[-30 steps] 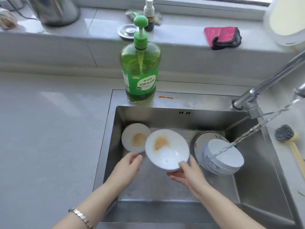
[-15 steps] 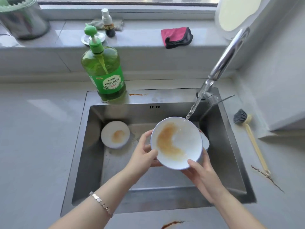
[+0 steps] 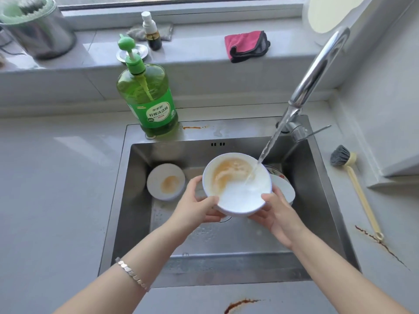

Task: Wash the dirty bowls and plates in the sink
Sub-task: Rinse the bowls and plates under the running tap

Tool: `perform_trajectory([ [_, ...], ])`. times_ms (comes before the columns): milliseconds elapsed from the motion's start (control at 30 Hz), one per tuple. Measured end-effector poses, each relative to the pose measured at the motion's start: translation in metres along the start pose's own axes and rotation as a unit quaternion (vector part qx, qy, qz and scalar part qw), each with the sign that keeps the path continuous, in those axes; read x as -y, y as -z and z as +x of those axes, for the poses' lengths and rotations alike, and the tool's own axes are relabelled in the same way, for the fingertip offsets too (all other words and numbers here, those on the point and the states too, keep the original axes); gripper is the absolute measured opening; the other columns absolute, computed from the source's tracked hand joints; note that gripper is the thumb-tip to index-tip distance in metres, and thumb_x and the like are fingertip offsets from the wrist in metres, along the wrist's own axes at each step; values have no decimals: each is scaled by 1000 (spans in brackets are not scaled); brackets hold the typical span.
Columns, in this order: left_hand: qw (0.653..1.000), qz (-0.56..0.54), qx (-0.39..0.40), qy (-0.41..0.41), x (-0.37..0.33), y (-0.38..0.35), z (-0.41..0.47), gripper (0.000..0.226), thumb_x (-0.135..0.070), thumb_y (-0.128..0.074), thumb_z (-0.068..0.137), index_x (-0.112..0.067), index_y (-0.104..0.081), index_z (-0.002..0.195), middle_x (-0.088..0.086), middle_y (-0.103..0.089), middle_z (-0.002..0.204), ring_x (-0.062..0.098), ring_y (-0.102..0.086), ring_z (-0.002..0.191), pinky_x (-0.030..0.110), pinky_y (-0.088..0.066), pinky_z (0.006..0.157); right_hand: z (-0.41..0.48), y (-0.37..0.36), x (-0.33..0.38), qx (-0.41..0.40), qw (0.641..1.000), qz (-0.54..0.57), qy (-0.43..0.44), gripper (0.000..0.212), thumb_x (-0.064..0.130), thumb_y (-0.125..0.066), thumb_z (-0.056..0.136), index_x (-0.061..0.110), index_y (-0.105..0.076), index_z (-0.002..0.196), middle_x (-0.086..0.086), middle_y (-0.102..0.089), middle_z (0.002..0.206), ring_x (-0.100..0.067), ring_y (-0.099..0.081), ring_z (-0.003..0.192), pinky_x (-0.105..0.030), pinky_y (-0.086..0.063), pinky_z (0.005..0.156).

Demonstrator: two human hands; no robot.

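Mid-frame over the sink (image 3: 317, 200), left hand (image 3: 195, 207) and right hand (image 3: 278, 216) hold the bowl (image 3: 240, 196), fingers curled round its rim. The stream (image 3: 272, 141), at the rim before, now lands inside, pooling beside the stain (image 3: 226, 175).

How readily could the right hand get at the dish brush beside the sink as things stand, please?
Probably yes, once freed: the right hand holds the bowl, but the dish brush lies uncovered on the counter to its right.
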State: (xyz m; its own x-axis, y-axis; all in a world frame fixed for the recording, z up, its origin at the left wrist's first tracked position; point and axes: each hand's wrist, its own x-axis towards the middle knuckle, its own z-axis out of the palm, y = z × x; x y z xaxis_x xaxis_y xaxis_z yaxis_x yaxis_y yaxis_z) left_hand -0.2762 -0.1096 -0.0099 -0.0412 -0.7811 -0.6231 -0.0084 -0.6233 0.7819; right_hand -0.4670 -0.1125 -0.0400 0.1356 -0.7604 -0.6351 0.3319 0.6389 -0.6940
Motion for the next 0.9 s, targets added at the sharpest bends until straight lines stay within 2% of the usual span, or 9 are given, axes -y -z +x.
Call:
perform_trajectory([
  [133,997,67,-2,-31,4,10,-2,55,-11,-59,86,-42,-36,125,10,-66,102,21,-68,83,28,-58,72,0,1,-17,23,997,74,20,75,16,-66,59,24,-44,131,-6,-63,111,-21,-68,85,-35,-59,69],
  [233,998,56,-21,-16,14,16,-4,50,-7,-54,89,-31,-40,129,8,-67,103,17,-67,80,27,-58,72,-3,-4,-10,-9,998,5,57,85,31,-72,47,27,-46,127,3,-69,96,-16,-70,78,-33,-59,66],
  [300,999,17,-21,28,20,15,-7,37,-4,-48,93,-21,-43,126,9,-68,95,17,-70,71,29,-59,66,-10,-11,-1,-18,994,-74,73,70,30,-75,56,32,-47,120,3,-68,82,-10,-69,70,-24,-55,54],
  [367,996,-1,-14,83,29,12,-12,28,-4,-46,95,-16,-46,120,12,-67,89,20,-71,66,31,-59,61,-16,-17,3,-22,986,-146,71,52,20,-71,79,32,-45,122,-5,-63,82,-11,-66,70,-21,-53,49],
  [500,986,-5,-3,169,49,14,-19,23,2,-42,90,-4,-56,107,14,-67,67,18,-67,54,29,-57,53,-19,-25,-5,-35,968,-245,-28,44,35,-56,89,36,-40,130,-7,-58,114,-24,-65,90,-31,-58,57],
  [567,978,-7,-2,209,58,19,-19,18,1,-42,88,2,-59,92,8,-61,51,15,-63,46,28,-56,51,-18,-31,-11,-29,962,-246,-116,42,43,-52,89,33,-41,129,-12,-60,112,-28,-66,84,-32,-58,61],
  [633,972,-11,-8,234,63,24,-18,17,-2,-45,87,4,-59,80,7,-57,46,14,-59,41,29,-56,50,-14,-36,-14,-30,957,-224,-180,35,45,-51,89,29,-44,120,-17,-59,105,-30,-65,84,-37,-57,69],
  [800,975,2,-52,215,64,37,-6,18,-4,-42,88,5,-58,85,11,-56,56,14,-56,39,32,-59,54,-1,-45,-16,-27,960,-201,-193,17,46,-49,91,33,-48,102,-18,-58,97,-31,-63,84,-42,-55,80],
  [900,966,39,-7,256,69,32,-8,17,-5,-42,90,5,-56,91,14,-57,69,12,-58,39,32,-59,52,-3,-38,-25,-56,950,-191,-242,24,45,-55,88,25,-48,100,-18,-55,98,-31,-61,80,-43,-56,75],
])
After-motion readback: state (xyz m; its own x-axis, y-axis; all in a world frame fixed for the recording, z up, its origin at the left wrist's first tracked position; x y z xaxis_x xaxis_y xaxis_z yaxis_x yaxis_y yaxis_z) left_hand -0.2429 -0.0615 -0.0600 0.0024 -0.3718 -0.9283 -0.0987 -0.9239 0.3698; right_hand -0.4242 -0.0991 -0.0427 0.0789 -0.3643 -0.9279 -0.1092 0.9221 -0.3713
